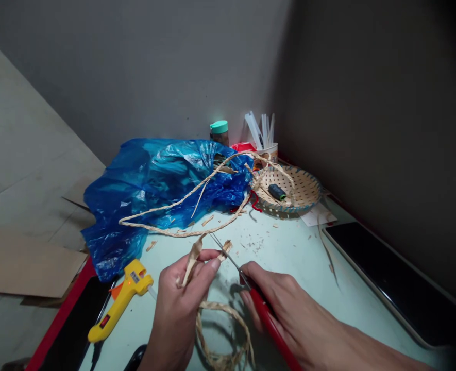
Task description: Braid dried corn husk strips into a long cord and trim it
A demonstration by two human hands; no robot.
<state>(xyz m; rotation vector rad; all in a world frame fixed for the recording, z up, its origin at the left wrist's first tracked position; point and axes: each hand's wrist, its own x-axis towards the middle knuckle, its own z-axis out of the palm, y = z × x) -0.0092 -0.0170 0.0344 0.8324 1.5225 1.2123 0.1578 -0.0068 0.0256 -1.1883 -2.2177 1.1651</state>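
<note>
Between the thumb and fingers of my left hand is the end of a dried plant-fibre strip, with a second pale curled piece sticking up from the same hand. My right hand is closed around red-handled scissors. Their thin blades cross close by the strip end; whether they touch it I cannot tell. Below my hands hangs or lies a braided loop, partly hidden by my left wrist. A long braided cord stretches over the table beyond my fingers.
A yellow glue gun lies at the left, by a blue plastic bag. Behind are a woven basket holding a dark thread spool, a cup of glue sticks and a green-lidded jar. A tablet lies right.
</note>
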